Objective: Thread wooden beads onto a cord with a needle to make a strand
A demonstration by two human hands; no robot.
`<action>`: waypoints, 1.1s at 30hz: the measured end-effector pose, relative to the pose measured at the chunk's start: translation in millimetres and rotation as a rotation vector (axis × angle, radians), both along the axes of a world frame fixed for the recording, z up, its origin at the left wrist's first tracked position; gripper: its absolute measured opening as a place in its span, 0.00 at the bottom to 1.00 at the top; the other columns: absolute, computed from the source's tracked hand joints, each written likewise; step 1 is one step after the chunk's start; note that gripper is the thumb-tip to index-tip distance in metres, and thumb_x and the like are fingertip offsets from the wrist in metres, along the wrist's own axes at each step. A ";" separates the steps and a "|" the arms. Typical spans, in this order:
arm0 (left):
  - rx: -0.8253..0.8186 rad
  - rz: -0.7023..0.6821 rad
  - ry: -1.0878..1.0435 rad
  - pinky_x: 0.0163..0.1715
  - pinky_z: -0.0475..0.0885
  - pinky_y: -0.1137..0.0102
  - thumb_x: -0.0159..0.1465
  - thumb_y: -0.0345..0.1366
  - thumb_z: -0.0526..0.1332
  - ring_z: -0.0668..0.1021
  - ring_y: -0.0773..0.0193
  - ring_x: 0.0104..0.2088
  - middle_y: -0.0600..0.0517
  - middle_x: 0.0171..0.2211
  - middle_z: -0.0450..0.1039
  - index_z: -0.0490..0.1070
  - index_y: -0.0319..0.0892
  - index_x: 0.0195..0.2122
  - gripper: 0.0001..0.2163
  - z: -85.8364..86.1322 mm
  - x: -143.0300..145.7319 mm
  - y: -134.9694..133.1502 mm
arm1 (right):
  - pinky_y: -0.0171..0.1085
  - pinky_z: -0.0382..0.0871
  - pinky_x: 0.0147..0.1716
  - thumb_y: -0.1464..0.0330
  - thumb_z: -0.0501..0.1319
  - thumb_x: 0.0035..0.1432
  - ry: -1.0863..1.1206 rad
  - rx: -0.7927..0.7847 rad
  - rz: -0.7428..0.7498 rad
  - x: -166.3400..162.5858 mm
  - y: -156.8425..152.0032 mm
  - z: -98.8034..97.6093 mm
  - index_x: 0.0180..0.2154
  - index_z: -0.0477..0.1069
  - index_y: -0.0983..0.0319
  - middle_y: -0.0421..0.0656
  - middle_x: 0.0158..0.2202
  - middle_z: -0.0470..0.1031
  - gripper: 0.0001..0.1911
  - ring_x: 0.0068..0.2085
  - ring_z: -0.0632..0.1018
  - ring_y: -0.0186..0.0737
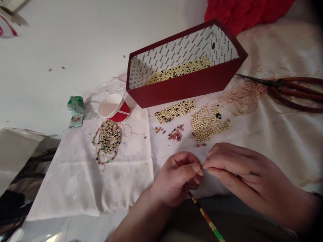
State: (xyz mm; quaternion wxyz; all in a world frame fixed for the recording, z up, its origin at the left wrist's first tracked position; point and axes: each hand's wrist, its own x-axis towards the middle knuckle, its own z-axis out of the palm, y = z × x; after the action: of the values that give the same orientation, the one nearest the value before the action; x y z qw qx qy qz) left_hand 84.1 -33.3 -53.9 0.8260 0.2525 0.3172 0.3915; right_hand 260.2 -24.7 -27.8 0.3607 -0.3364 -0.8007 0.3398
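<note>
My left hand pinches the upper end of a bead strand, which hangs down toward my lap in brown, cream, yellow, black and green. Close against its fingertips, my right hand is closed in a pinch on a thin pale thread running between the two hands. Just beyond them on the cloth lie a loose heap of cream beads, a small cluster of reddish beads and a flat band of cream and black beads.
A maroon box holding many cream and black beads stands behind. Left are a red-and-white paper cup, coiled finished-looking strands and a green packet. At right lie scissors beside tangled thread; red fabric sits behind.
</note>
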 end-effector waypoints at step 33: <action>-0.024 0.017 -0.116 0.15 0.47 0.76 0.53 0.31 0.61 0.55 0.75 0.15 0.52 0.20 0.68 0.70 0.36 0.24 0.04 2.0 0.8 3.8 | 0.35 0.68 0.31 0.76 0.53 0.63 0.032 0.168 -0.210 5.0 -3.0 4.4 0.36 0.66 0.56 0.39 0.31 0.73 0.09 0.32 0.74 0.35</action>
State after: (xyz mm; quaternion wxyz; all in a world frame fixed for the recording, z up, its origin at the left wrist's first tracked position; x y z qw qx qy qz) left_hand 84.9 -29.5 -51.8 0.8428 0.2166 0.2756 0.4085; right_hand 265.2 -27.7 -23.4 0.4337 -0.3814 -0.7810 0.2374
